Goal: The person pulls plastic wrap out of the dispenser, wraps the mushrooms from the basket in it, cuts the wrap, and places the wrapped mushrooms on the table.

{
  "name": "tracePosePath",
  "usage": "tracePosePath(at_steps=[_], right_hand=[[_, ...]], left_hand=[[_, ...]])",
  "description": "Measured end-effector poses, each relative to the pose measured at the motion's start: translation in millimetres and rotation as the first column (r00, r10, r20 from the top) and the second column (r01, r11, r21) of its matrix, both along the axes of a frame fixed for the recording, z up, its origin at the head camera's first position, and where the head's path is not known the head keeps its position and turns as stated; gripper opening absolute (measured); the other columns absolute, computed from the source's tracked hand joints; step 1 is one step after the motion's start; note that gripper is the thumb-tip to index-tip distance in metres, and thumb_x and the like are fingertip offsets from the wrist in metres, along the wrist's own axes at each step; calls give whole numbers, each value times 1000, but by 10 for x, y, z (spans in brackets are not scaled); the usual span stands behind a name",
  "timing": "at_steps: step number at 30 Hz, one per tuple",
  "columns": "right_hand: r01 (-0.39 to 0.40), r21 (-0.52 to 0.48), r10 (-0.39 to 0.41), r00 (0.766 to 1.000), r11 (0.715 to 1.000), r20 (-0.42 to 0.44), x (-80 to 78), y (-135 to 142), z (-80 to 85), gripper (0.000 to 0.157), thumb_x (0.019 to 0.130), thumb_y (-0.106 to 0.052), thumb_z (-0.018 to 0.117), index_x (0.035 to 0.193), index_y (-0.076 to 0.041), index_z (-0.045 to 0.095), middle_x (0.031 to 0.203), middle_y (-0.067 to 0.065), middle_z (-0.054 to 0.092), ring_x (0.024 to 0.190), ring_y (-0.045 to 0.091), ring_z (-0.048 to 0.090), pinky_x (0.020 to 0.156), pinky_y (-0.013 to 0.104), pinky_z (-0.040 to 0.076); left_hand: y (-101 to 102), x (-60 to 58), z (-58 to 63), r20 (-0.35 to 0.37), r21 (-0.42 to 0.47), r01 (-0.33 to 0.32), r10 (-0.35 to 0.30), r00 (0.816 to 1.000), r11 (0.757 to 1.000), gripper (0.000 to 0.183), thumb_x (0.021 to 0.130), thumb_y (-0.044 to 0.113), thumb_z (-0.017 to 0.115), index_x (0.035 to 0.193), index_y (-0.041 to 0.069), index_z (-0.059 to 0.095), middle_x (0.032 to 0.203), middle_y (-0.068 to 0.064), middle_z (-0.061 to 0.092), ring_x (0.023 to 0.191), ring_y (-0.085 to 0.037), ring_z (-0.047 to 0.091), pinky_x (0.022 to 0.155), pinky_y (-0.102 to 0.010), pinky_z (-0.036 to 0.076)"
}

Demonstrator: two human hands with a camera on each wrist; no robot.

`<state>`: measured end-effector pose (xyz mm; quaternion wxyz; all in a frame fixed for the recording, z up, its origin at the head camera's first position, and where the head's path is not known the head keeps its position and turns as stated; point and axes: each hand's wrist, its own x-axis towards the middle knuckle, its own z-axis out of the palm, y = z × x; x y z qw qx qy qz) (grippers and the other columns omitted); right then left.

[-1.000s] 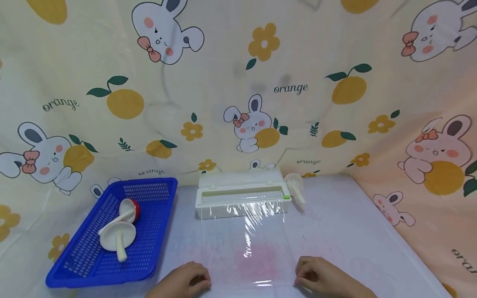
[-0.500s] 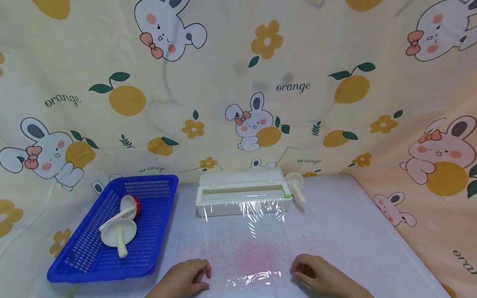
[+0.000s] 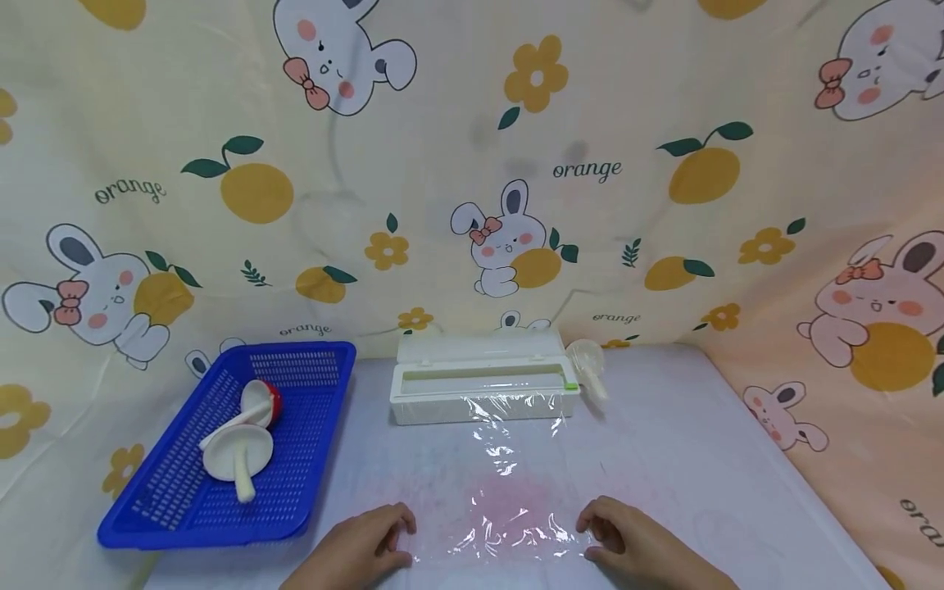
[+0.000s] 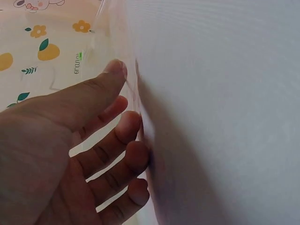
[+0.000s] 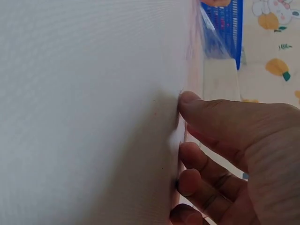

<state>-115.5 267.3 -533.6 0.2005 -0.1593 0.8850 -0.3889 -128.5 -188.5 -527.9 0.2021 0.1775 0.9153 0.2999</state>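
Note:
A sheet of clear plastic wrap (image 3: 509,508) lies over the tabletop, wrinkled and shiny along its near end. It runs out of a white wrap dispenser box (image 3: 483,406) whose lid is raised. At the sheet's left near corner is my left hand (image 3: 361,545), thumb and fingers apart, fingertips down at the tabletop. My right hand (image 3: 642,541) is at the right near corner in much the same pose, with a gap between thumb and index finger. In the right wrist view the right thumb (image 5: 211,112) touches down at the table surface.
A blue basket (image 3: 324,459) at left holds two mushroom-shaped pieces, a red-capped one (image 3: 258,406) and one showing its pale underside (image 3: 236,453). A pale mushroom-shaped piece in clear film (image 3: 590,369) lies right of the box. A printed curtain (image 3: 428,164) backs the table (image 3: 678,442).
The wrap has gone from stretched smooth to slack and wrinkled, its near edge coming into view. Thumbs and index fingers have spread apart. The head view has tilted down slightly.

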Motion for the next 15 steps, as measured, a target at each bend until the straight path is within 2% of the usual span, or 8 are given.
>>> tracePosePath(at_steps=[8, 9, 15], right_hand=[[-16, -17, 16, 1000, 1000, -15, -10, 33, -20, 29, 95, -34, 84, 116, -23, 68, 94, -1, 59, 85, 9, 56, 72, 22, 50], [-20, -18, 20, 1000, 1000, -18, -11, 35, -22, 29, 95, -34, 84, 117, -23, 68, 95, -1, 59, 85, 9, 57, 72, 22, 49], [-11, -13, 11, 1000, 1000, 5, -25, 29, -28, 32, 94, -39, 84, 118, -25, 68, 95, -1, 60, 86, 12, 58, 74, 22, 51]], left_hand=[[-22, 36, 72, -74, 58, 9, -4, 997, 998, 22, 99, 36, 79, 116, 28, 68, 86, 14, 56, 74, -2, 52, 65, -26, 44], [-18, 39, 96, -86, 69, 14, -8, 996, 998, 22, 100, 35, 78, 117, 26, 69, 86, 14, 57, 74, -2, 52, 65, -26, 45], [-20, 34, 349, -32, 114, -1, 5, 999, 994, 22, 103, 33, 74, 120, 20, 71, 89, 12, 61, 78, -6, 56, 69, -25, 51]])
